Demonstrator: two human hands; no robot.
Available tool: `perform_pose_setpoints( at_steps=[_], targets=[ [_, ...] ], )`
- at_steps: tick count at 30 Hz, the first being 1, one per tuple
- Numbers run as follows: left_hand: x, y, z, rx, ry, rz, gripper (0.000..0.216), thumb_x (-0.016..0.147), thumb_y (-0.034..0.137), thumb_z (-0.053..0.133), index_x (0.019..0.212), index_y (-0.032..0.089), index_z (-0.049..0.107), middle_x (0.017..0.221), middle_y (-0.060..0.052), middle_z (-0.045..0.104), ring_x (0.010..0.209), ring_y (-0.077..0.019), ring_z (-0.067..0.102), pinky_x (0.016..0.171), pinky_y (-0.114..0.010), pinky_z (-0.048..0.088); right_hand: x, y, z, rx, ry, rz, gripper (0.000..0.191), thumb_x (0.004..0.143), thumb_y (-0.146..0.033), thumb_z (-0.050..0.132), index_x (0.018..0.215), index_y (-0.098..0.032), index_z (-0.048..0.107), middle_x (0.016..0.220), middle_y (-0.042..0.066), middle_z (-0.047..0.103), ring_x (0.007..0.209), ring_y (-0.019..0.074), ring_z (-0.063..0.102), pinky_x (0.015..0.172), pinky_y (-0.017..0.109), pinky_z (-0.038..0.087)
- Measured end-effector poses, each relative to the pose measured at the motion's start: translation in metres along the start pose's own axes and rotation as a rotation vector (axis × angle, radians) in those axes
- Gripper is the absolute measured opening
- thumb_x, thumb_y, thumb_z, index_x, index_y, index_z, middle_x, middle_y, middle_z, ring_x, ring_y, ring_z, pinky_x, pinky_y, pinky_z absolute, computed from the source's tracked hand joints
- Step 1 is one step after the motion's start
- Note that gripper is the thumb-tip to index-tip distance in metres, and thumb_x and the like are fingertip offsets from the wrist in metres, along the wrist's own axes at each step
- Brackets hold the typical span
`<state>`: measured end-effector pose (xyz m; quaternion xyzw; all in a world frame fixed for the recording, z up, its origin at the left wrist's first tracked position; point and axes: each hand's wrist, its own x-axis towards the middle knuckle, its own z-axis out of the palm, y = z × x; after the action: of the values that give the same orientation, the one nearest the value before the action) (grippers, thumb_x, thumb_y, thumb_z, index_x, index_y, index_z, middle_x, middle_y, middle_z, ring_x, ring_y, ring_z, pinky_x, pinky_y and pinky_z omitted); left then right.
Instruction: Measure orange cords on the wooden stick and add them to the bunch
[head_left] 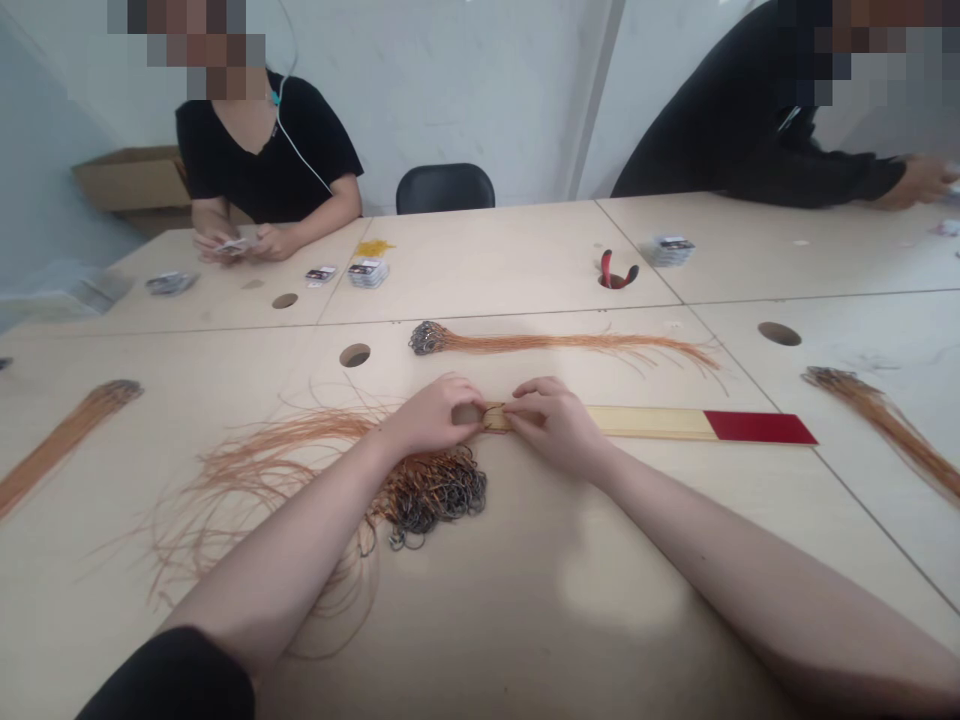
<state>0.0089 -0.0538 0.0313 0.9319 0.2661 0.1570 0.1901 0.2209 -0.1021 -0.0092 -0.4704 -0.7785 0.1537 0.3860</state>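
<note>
A narrow pale wooden board (pixel 645 422) with a dark red end (pixel 761 427) lies lengthwise on the table. At its left end my left hand (pixel 431 415) is closed in a pinch on a small dark fish hook (pixel 492 409). My right hand (pixel 555 425) meets it from the other side, thumb and fingers pressed together at the same spot; what lies between those fingertips is too small to make out. Below my left hand is a loose heap of dark fish hooks (pixel 439 495), their orange lines (pixel 247 450) fanning out to the left under my forearm.
Beyond the board lies a straight bundle of hooked orange lines (pixel 525 343). More bundles lie at the left (pixel 75 435) and right (pixel 885 420). Red-handled pliers (pixel 616 270) stand in a table hole. Two people sit opposite, near stacked small packets (pixel 367 272) and an unoccupied black chair (pixel 445 188).
</note>
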Motion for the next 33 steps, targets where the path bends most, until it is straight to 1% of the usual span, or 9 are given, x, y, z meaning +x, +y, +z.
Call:
perform_pose_setpoints(
  at_steps=[3, 5, 12, 15, 18, 21, 25, 29, 33],
  targets=[
    [0.000, 0.001, 0.001, -0.010, -0.004, 0.005, 0.020, 0.078, 0.026, 0.059, 0.095, 0.019, 0.064, 0.092, -0.006, 0.063, 0.092, -0.0190, 0.054, 0.086, -0.035, 0.043, 0.000, 0.000, 0.001, 0.011, 0.011, -0.012, 0.015, 0.081, -0.023, 0.057, 0.087, -0.022, 0.071, 0.093, 0.007, 0.060, 0.092, 0.0197, 0.053, 0.081, 0.036, 0.046],
    [0.000, 0.002, 0.003, -0.018, 0.006, 0.005, 0.020, 0.080, 0.029, 0.057, 0.096, 0.019, 0.064, 0.092, -0.006, 0.063, 0.092, -0.0191, 0.054, 0.086, -0.035, 0.043, 0.000, -0.001, 0.001, 0.019, 0.019, -0.023, 0.015, 0.082, -0.023, 0.057, 0.087, -0.022, 0.070, 0.093, 0.007, 0.060, 0.091, 0.0194, 0.053, 0.081, 0.035, 0.046],
    [0.002, 0.003, 0.013, -0.001, 0.099, -0.001, 0.013, 0.081, 0.027, 0.055, 0.082, 0.018, 0.063, 0.090, -0.005, 0.062, 0.092, -0.0177, 0.052, 0.088, -0.035, 0.041, 0.001, -0.004, 0.000, 0.035, 0.056, -0.048, 0.014, 0.081, -0.021, 0.057, 0.086, -0.020, 0.070, 0.090, 0.007, 0.061, 0.089, 0.0183, 0.054, 0.079, 0.033, 0.047],
    [0.002, 0.000, 0.014, 0.007, 0.161, -0.038, 0.011, 0.081, 0.026, 0.055, 0.081, 0.018, 0.063, 0.089, -0.004, 0.062, 0.092, -0.0175, 0.052, 0.089, -0.035, 0.041, 0.002, -0.003, 0.000, 0.030, 0.074, -0.036, 0.012, 0.080, -0.020, 0.057, 0.083, -0.020, 0.069, 0.089, 0.006, 0.061, 0.088, 0.0186, 0.054, 0.080, 0.034, 0.046],
    [0.001, -0.002, 0.014, 0.007, 0.187, -0.063, 0.011, 0.081, 0.026, 0.055, 0.082, 0.018, 0.063, 0.087, -0.004, 0.062, 0.090, -0.0179, 0.052, 0.087, -0.035, 0.041, 0.002, -0.002, 0.000, 0.015, 0.071, -0.006, 0.012, 0.080, -0.020, 0.057, 0.082, -0.019, 0.068, 0.089, 0.006, 0.062, 0.088, 0.0188, 0.053, 0.081, 0.034, 0.046],
    [0.000, -0.002, 0.013, 0.009, 0.189, -0.056, 0.012, 0.079, 0.026, 0.057, 0.086, 0.018, 0.063, 0.089, -0.005, 0.062, 0.092, -0.0187, 0.052, 0.088, -0.036, 0.042, 0.002, -0.001, -0.001, -0.002, 0.061, 0.047, 0.011, 0.079, -0.019, 0.057, 0.079, -0.018, 0.068, 0.088, 0.006, 0.062, 0.088, 0.0188, 0.053, 0.082, 0.034, 0.045],
    [-0.001, 0.000, 0.013, 0.026, 0.155, -0.026, 0.018, 0.075, 0.025, 0.060, 0.092, 0.017, 0.062, 0.093, -0.006, 0.062, 0.094, -0.0198, 0.051, 0.090, -0.037, 0.041, 0.002, 0.000, -0.001, -0.008, 0.047, 0.089, 0.010, 0.078, -0.018, 0.058, 0.078, -0.018, 0.068, 0.087, 0.006, 0.062, 0.088, 0.0192, 0.053, 0.083, 0.034, 0.044],
    [-0.001, 0.000, 0.013, 0.047, 0.128, -0.015, 0.019, 0.075, 0.024, 0.059, 0.092, 0.018, 0.063, 0.094, -0.006, 0.061, 0.096, -0.0202, 0.051, 0.090, -0.037, 0.041, 0.001, 0.000, -0.001, -0.004, 0.040, 0.061, 0.010, 0.078, -0.019, 0.058, 0.080, -0.019, 0.068, 0.088, 0.006, 0.062, 0.088, 0.0191, 0.053, 0.082, 0.034, 0.045],
    [-0.001, -0.001, 0.014, 0.046, 0.129, -0.007, 0.017, 0.075, 0.024, 0.058, 0.091, 0.017, 0.062, 0.093, -0.006, 0.061, 0.096, -0.0200, 0.051, 0.090, -0.037, 0.041, 0.001, -0.002, -0.001, 0.022, 0.072, -0.001, 0.012, 0.080, -0.021, 0.058, 0.083, -0.020, 0.069, 0.090, 0.006, 0.062, 0.089, 0.0187, 0.053, 0.081, 0.033, 0.045]
  ],
)
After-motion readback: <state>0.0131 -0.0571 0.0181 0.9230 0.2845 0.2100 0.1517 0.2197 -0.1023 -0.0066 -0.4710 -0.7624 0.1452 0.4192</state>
